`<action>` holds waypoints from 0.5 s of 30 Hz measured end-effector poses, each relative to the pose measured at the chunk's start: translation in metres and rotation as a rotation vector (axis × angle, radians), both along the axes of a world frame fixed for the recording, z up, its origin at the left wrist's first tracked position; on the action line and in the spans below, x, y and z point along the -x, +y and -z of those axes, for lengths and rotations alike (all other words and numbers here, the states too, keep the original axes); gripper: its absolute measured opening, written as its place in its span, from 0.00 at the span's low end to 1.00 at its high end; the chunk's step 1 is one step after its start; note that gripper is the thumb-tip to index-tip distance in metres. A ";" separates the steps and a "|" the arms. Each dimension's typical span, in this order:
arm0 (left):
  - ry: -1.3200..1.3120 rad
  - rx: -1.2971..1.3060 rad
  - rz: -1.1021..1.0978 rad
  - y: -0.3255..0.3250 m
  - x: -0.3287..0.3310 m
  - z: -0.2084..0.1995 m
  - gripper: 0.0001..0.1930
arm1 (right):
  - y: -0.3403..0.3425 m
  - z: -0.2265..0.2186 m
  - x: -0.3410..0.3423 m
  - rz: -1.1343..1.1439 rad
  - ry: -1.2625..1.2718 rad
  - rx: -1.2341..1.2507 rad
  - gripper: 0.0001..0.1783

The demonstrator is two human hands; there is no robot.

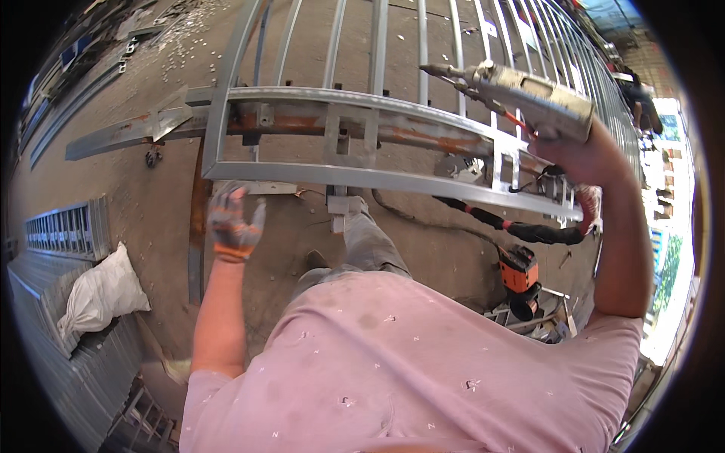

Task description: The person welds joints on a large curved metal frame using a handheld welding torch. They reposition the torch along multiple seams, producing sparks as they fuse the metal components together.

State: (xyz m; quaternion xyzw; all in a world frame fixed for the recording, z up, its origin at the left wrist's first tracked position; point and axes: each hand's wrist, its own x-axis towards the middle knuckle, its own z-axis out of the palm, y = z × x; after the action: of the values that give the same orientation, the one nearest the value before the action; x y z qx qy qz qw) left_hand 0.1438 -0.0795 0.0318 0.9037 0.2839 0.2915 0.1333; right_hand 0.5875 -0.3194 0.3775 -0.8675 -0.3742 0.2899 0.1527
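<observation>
My right hand [578, 155] is raised over the right part of a metal frame, wrapped round the grip of a handheld welding gun [540, 98]. The gun has a scuffed pale body, and its dark nozzle points left. My left hand [234, 223], in a grey and orange glove, hovers just below the near left corner of the frame, with its fingers apart and nothing in them. That frame [362, 177] is silvery square tube, with many parallel bars running away from me. Beneath it lies a rust-stained beam [302, 124].
A black and red hose [521, 230] loops below the frame on the right. An orange and black machine [519, 268] stands on the floor by metal scraps. To the left are a white sack [106, 294] and stacked metal panels [68, 381]. Further bars lie far left.
</observation>
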 end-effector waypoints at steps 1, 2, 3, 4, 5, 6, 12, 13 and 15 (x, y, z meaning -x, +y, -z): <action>-0.017 -0.049 0.030 0.005 -0.023 -0.002 0.20 | 0.022 -0.007 -0.012 -0.033 0.042 0.012 0.29; -0.016 -0.043 0.023 0.012 -0.045 -0.002 0.19 | 0.048 -0.009 -0.024 -0.034 0.010 0.073 0.28; 0.005 -0.041 0.023 0.019 -0.064 0.000 0.18 | 0.073 -0.009 -0.035 -0.076 0.024 0.069 0.28; 0.030 -0.009 0.008 0.025 -0.080 0.003 0.16 | 0.096 -0.004 -0.044 -0.137 -0.031 0.058 0.26; 0.062 0.029 -0.002 0.029 -0.093 0.006 0.15 | 0.122 0.003 -0.055 -0.140 -0.004 0.097 0.24; 0.106 0.051 -0.030 0.033 -0.102 0.007 0.14 | 0.144 0.010 -0.064 -0.211 0.072 0.107 0.23; 0.270 0.182 0.044 0.022 -0.140 0.006 0.08 | 0.261 0.096 -0.090 -0.449 0.384 0.085 0.20; 0.308 0.228 0.044 0.016 -0.146 0.006 0.08 | 0.275 0.112 -0.091 -0.464 0.416 0.125 0.20; 0.371 0.283 0.015 0.012 -0.153 0.005 0.07 | 0.301 0.144 -0.093 -0.493 0.496 0.202 0.20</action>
State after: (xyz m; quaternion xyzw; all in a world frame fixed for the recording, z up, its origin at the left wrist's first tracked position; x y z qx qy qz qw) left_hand 0.2963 -0.0678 0.0267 0.9161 0.3350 0.0766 0.2066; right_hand 0.6801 -0.0180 0.2334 -0.6652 -0.4931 0.5552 0.0779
